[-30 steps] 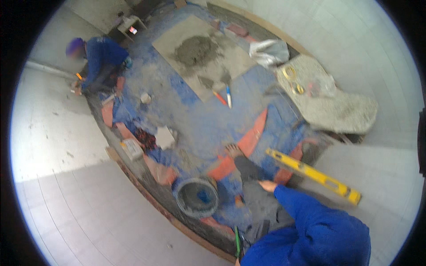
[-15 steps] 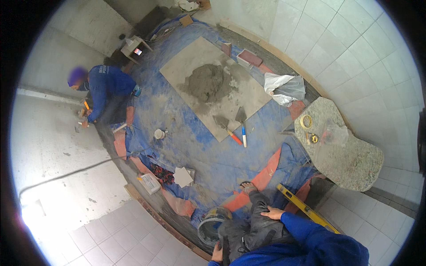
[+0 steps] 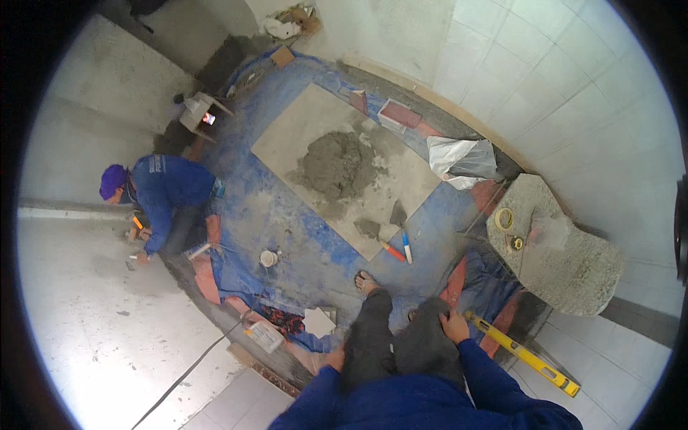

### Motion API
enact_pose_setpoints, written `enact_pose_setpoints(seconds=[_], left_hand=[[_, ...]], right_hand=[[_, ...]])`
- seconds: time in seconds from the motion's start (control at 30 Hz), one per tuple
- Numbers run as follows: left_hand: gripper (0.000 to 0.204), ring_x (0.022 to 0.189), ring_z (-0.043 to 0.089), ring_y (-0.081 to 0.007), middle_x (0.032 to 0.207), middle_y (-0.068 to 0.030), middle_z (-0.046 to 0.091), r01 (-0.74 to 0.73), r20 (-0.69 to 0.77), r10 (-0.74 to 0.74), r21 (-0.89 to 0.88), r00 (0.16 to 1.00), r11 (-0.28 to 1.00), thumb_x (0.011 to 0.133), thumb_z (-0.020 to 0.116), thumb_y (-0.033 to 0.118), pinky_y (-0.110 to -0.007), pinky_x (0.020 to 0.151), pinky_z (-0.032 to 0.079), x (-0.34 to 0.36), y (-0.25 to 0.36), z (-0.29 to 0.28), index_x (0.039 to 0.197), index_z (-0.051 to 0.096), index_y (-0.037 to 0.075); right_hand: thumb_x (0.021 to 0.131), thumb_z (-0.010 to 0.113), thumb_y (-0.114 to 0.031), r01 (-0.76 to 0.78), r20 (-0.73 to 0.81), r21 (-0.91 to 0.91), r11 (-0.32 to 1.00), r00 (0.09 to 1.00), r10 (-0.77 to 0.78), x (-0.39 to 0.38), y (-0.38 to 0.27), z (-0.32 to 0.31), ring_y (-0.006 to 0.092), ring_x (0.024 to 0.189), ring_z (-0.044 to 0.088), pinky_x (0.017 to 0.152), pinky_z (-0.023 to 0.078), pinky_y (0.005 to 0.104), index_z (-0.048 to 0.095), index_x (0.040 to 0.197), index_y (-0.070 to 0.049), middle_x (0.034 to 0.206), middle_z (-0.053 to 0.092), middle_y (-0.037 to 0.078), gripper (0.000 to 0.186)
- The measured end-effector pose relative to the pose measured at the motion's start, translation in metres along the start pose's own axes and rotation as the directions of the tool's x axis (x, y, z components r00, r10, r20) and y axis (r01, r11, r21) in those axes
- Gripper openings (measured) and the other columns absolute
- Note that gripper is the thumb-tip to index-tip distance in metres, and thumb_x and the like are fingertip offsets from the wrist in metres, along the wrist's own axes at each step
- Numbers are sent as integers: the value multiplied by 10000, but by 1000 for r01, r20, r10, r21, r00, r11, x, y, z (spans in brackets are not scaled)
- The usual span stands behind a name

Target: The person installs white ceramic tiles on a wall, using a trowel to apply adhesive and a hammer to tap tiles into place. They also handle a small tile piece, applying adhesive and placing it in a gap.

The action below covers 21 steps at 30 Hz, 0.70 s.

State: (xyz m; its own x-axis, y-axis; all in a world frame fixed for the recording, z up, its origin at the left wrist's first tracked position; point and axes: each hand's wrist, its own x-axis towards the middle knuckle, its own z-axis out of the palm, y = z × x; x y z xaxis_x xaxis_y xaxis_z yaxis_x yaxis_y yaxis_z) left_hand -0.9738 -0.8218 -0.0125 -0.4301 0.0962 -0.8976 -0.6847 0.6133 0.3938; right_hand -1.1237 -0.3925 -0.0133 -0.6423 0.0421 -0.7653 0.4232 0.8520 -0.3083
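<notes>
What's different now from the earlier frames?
Both legs now show side by side, the left leg reaching toward the two trowels. The left hand, earlier near the bucket, is now beside that leg; the bucket has gone from sight. The view has shifted too. Unchanged: right hand on a leg, yellow spirit level, trowels, mortar heap, co-worker bent at the left.

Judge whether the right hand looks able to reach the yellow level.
Probably yes: the right hand rests on the trouser leg, close beside one end of the yellow level, with nothing visible between them.
</notes>
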Motion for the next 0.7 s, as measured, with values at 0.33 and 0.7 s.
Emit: enact_pose_setpoints(seconds=[0.33,0.7], left_hand=[[721,1230,633,-382,1275,-244,681,118,-84,-133,-162,988,980,958,558,563,-458,1009,498,38,19,-85,1436,555,23],[369,1069,698,-388,1133,-205,736,322,-262,-342,-117,902,939,981,540,296,-463,908,539,93,184,-236,1201,703,49]], right_hand=[[935,673,-443,172,-140,-245,954,967,-210,54,-233,-90,413,1182,571,981,472,512,619,1238,-29,1202,606,227,516],[961,647,-411,380,38,-98,920,925,-378,247,-357,-230,427,1191,545,995,470,524,644,1232,-28,1264,600,219,469]])
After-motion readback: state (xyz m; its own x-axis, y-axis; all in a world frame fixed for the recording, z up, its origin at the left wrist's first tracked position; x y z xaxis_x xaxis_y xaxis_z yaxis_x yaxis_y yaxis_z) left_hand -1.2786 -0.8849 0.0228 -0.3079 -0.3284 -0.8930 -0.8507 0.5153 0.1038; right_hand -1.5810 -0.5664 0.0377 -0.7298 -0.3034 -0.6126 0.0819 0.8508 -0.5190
